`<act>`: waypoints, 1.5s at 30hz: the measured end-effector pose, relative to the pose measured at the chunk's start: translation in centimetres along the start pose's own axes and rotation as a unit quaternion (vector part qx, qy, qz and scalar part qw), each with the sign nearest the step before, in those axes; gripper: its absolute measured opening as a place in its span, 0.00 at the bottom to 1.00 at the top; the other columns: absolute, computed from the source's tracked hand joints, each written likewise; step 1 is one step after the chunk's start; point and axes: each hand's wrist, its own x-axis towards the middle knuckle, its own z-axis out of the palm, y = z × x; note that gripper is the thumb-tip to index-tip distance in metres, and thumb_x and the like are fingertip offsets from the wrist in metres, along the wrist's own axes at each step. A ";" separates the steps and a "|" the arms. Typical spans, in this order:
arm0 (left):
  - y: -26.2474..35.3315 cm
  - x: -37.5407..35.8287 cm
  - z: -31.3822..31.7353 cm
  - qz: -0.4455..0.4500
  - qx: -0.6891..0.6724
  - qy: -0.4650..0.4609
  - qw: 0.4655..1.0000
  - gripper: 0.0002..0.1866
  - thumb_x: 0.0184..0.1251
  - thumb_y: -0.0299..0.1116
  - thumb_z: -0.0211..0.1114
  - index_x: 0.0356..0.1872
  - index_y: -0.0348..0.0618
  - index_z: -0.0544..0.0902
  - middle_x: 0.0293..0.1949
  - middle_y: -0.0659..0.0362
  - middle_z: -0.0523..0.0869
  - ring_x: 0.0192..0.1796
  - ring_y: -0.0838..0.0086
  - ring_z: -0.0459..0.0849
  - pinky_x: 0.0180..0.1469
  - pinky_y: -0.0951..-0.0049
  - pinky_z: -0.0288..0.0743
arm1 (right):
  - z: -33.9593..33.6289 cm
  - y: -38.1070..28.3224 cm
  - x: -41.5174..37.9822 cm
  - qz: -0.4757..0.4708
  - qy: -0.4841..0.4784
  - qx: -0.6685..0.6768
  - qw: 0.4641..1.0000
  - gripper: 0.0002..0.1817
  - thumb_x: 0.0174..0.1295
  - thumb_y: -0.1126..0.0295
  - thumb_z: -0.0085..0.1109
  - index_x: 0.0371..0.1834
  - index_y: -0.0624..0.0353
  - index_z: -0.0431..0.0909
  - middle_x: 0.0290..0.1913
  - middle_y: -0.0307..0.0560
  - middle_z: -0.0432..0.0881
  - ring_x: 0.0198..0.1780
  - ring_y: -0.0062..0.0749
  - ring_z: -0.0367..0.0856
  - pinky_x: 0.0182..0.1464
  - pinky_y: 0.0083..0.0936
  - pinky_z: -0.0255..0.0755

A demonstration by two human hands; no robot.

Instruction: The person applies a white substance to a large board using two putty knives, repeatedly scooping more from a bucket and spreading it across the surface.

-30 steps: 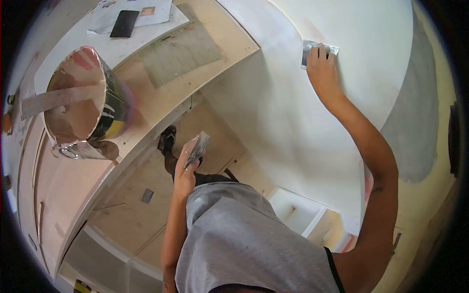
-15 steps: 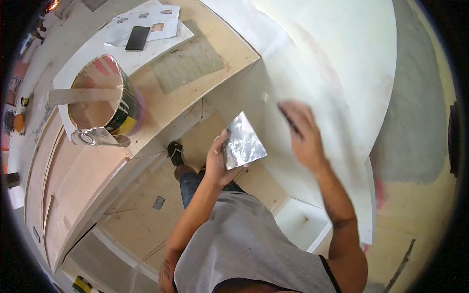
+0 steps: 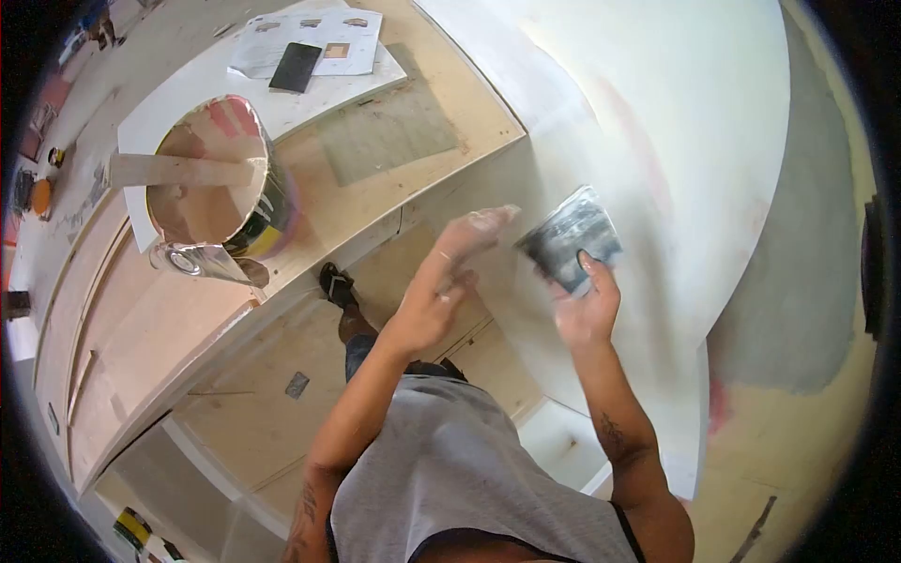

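My right hand (image 3: 587, 310) grips a square metal filler spreader (image 3: 572, 236), thumb laid over its lower edge. The sheet looks shiny with dark streaks and is tilted up in front of the pale curved panel (image 3: 657, 122). Just left of the spreader is my left hand (image 3: 450, 272), its fingers stretched toward it and apart from the plate. Whitish smears cover those fingertips, and nothing shows between them.
An open paint can (image 3: 267, 220) with a flat wooden stick (image 3: 178, 171) across it stands on the wooden bench (image 3: 385, 192). Behind lie printed sheets (image 3: 258, 56) and a dark flat rectangle (image 3: 296, 68). A small grey rectangle (image 3: 297, 385) lies on the floor below.
The shiny spreader was in my left hand; now my right hand holds a spreader and my left fingers are free. My right hand earlier held a dark-edged thing. The view has shifted slightly.
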 end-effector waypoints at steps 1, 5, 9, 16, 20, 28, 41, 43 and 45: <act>0.2 1.0 -0.4 0.004 -0.003 0.005 1.000 0.30 0.62 0.18 0.56 0.68 0.43 0.70 0.68 0.52 0.72 0.72 0.56 0.67 0.71 0.56 0.62 | 1.9 -1.0 -0.6 0.163 0.025 0.174 0.971 0.16 0.60 0.74 0.52 0.52 0.55 0.77 0.48 0.44 0.82 0.48 0.38 0.80 0.43 0.30 0.75; 2.3 2.4 -3.0 0.167 0.329 -0.128 0.920 0.42 0.44 0.10 0.52 0.66 0.52 0.75 0.70 0.48 0.69 0.74 0.48 0.64 0.75 0.54 0.59 | 3.8 -2.3 0.9 0.283 -0.060 0.174 0.941 0.18 0.58 0.70 0.52 0.52 0.56 0.78 0.42 0.40 0.85 0.35 0.28 0.82 0.24 0.21 0.68; 2.3 0.3 -7.0 0.052 0.509 -0.107 0.853 0.43 0.43 0.13 0.53 0.69 0.55 0.72 0.70 0.53 0.70 0.73 0.53 0.65 0.74 0.54 0.60 | 2.9 -3.3 6.3 0.280 -0.050 0.020 0.958 0.18 0.57 0.70 0.55 0.52 0.58 0.77 0.43 0.44 0.85 0.37 0.31 0.83 0.27 0.25 0.73; -0.5 -3.3 -7.2 -0.024 0.395 -0.143 0.907 0.44 0.43 0.14 0.55 0.69 0.57 0.72 0.70 0.52 0.70 0.73 0.53 0.66 0.73 0.56 0.62 | 12.6 -6.7 23.8 -0.440 -0.152 -0.813 0.350 0.18 0.62 0.74 0.52 0.56 0.52 0.79 0.54 0.42 0.81 0.56 0.42 0.75 0.55 0.41 0.70; -2.4 -4.1 -7.4 -0.035 0.308 -0.101 0.945 0.43 0.44 0.10 0.54 0.68 0.54 0.73 0.69 0.50 0.70 0.72 0.52 0.66 0.73 0.56 0.61 | 15.0 -3.2 32.7 -0.438 -0.160 -0.884 0.030 0.13 0.60 0.71 0.53 0.47 0.54 0.81 0.47 0.41 0.81 0.53 0.37 0.75 0.56 0.45 0.66; -5.0 -10.9 -8.7 -0.141 0.221 -0.016 0.965 0.41 0.46 0.08 0.51 0.66 0.51 0.76 0.68 0.49 0.71 0.70 0.51 0.68 0.72 0.59 0.62 | 9.9 -4.3 32.0 -0.502 -0.140 -0.849 -0.089 0.08 0.59 0.66 0.56 0.33 0.53 0.85 0.37 0.42 0.81 0.50 0.34 0.74 0.56 0.39 0.64; -4.6 -9.3 -10.0 -0.117 0.203 0.085 0.968 0.35 0.50 0.07 0.49 0.62 0.42 0.78 0.65 0.48 0.74 0.69 0.53 0.71 0.72 0.62 0.63 | 11.5 -4.3 34.9 -0.482 -0.159 -0.858 -0.078 0.12 0.58 0.62 0.59 0.38 0.55 0.87 0.42 0.45 0.83 0.52 0.38 0.76 0.54 0.38 0.66; -4.9 -10.3 -10.1 -0.135 0.209 0.102 0.963 0.35 0.49 0.07 0.49 0.62 0.42 0.78 0.65 0.48 0.75 0.69 0.53 0.71 0.72 0.62 0.62 | 10.7 -4.4 33.5 -0.505 -0.140 -0.846 -0.093 0.12 0.59 0.62 0.59 0.38 0.54 0.88 0.42 0.45 0.83 0.52 0.39 0.76 0.54 0.39 0.66; -5.5 -11.6 -9.7 -0.158 0.210 0.133 0.956 0.35 0.48 0.07 0.49 0.61 0.41 0.78 0.64 0.48 0.75 0.68 0.54 0.72 0.72 0.63 0.62 | 10.5 -4.0 32.6 -0.393 -0.147 -0.907 -0.037 0.12 0.60 0.60 0.59 0.37 0.53 0.89 0.42 0.45 0.83 0.53 0.40 0.76 0.54 0.40 0.65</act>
